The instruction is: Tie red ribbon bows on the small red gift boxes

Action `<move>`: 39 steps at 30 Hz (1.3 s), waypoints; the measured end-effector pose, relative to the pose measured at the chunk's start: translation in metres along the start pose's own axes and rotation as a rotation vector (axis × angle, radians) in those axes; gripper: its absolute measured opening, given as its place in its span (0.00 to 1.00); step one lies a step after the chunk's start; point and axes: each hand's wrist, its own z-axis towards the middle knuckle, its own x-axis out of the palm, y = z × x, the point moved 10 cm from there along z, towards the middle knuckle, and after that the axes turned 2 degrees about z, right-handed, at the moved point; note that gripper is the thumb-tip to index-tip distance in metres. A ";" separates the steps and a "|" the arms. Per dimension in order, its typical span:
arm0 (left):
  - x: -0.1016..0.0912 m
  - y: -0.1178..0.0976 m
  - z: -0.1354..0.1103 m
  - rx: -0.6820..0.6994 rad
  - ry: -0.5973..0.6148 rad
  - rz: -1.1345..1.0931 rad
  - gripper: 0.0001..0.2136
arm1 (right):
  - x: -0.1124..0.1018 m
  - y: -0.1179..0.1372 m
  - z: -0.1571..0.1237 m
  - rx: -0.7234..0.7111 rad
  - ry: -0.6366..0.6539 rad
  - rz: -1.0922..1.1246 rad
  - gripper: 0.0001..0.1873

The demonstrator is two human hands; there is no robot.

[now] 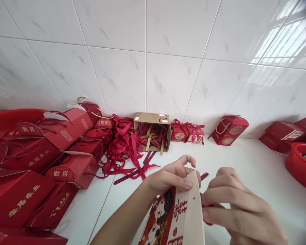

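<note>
My left hand (pixel 168 177) grips the top edge of a cream and red gift box (pixel 192 217), thumb on the near face and fingers behind it. The box is tilted, printed with cartoon figures and red characters, and has small holes near its top. At its right side my right hand (pixel 241 204) is closed, pinching a dark red strap (pixel 208 223) whose lower end shows below the fingers. A dark red strap end (pixel 204 176) also sticks out behind the box; I cannot tell whether it is the same strap. The box's bottom is out of view.
Several finished-looking red gift boxes (pixel 73 166) crowd the left. A ribbon pile (pixel 122 143) lies beside a cardboard box (pixel 153 118) of dark red and gold straps. Small boxes (pixel 229 131) stand along the tiled wall. A red basket (pixel 299 170) is at right.
</note>
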 end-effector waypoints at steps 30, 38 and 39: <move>0.007 0.010 0.007 0.065 0.080 -0.132 0.17 | -0.002 0.003 0.008 -0.103 -0.154 -0.037 0.13; 0.013 0.009 -0.003 0.007 0.100 -0.008 0.23 | 0.008 -0.010 0.010 -0.041 -0.108 0.238 0.06; 0.012 0.009 -0.002 0.015 0.095 0.007 0.24 | 0.014 -0.014 0.011 -0.020 -0.067 0.270 0.06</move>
